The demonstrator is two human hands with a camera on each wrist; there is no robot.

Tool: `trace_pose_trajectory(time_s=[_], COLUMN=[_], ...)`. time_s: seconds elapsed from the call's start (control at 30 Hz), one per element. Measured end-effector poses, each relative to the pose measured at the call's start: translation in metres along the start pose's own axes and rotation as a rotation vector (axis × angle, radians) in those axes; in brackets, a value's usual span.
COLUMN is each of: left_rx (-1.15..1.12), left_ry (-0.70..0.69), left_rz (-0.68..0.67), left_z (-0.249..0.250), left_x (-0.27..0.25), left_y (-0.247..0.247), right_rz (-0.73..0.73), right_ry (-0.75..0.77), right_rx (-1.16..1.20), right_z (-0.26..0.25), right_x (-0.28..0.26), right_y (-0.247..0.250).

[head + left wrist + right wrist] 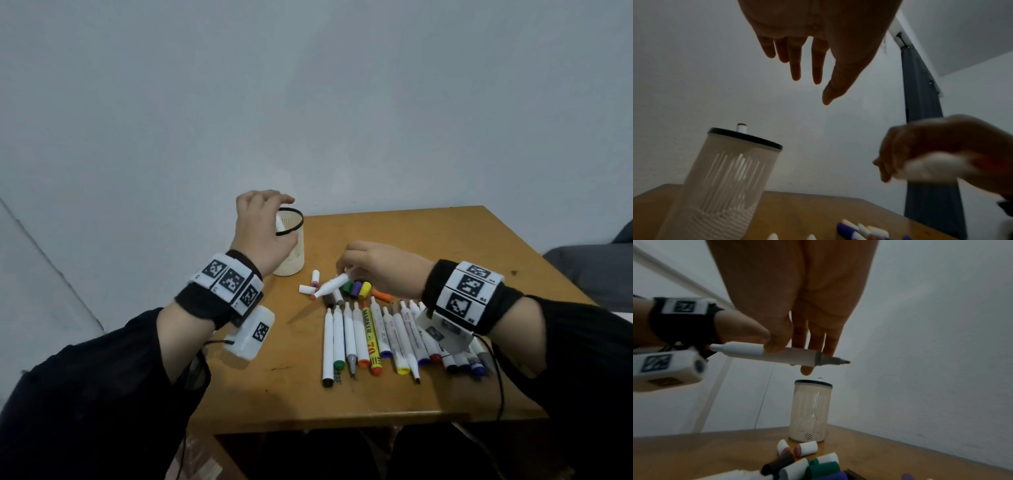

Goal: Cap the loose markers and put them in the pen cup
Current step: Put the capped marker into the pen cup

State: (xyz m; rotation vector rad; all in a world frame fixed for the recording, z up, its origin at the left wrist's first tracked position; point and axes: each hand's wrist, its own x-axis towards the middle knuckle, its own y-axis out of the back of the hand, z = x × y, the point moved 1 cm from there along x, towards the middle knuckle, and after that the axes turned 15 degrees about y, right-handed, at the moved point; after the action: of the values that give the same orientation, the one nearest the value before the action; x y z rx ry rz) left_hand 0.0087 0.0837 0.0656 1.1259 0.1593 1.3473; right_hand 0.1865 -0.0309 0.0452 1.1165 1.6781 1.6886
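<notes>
My left hand hovers over the white mesh pen cup with its fingers spread and holds nothing. The cup has a black rim, and one capped white marker stands in it. My right hand pinches a white marker just right of the cup, above the loose caps. In the right wrist view this marker lies level between thumb and fingers, with bare reddish tips at both ends. Two white caps lie on the table below it. Green, purple and yellow caps sit under my right hand.
A row of several markers lies side by side on the wooden table, some capped and some with bare tips. The cup stands near the table's far left corner, close to the grey wall. A dark seat is at the right.
</notes>
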Motion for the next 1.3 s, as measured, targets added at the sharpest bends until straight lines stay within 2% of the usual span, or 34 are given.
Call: trace_pose_trajectory(time_s=[0.07, 0.13, 0.27, 0.37, 0.67, 0.93, 1.13, 1.3], left_rx=[0.008, 0.086, 0.423, 0.542, 0.744, 0.883, 0.701, 0.195], left_ry=[-0.058, -0.085, 0.093, 0.140, 0.238, 0.223, 0.278, 0.393], left_rz=[-0.077, -0.221, -0.590, -0.716, -0.773, -0.785, -0.779, -0.639], left_z=[0.006, 0.007, 0.004, 0.002, 0.009, 0.011, 0.005, 0.012], left_x=[-0.012, -0.019, -0.019, -0.014, 0.012, 0.013, 0.015, 0.015], left_y=[-0.004, -0.013, -0.042, -0.064, -0.091, -0.095, -0.081, -0.042], right_rz=[0.081, 0.122, 0.146, 0.151, 0.245, 0.258, 0.244, 0.289], right_ry=[-0.056, -0.112, -0.147, -0.162, -0.222, -0.250, -0.312, -0.336], right_rx=[0.042, 0.061, 0.024, 0.019, 0.017, 0.024, 0.039, 0.054], right_z=[0.000, 0.000, -0.001, 0.001, 0.015, 0.022, 0.021, 0.009], right_x=[-0.010, -0.019, -0.029, -0.033, -0.037, -0.037, -0.040, -0.042], right_y=[0.005, 0.008, 0.005, 0.003, 0.006, 0.008, 0.009, 0.009])
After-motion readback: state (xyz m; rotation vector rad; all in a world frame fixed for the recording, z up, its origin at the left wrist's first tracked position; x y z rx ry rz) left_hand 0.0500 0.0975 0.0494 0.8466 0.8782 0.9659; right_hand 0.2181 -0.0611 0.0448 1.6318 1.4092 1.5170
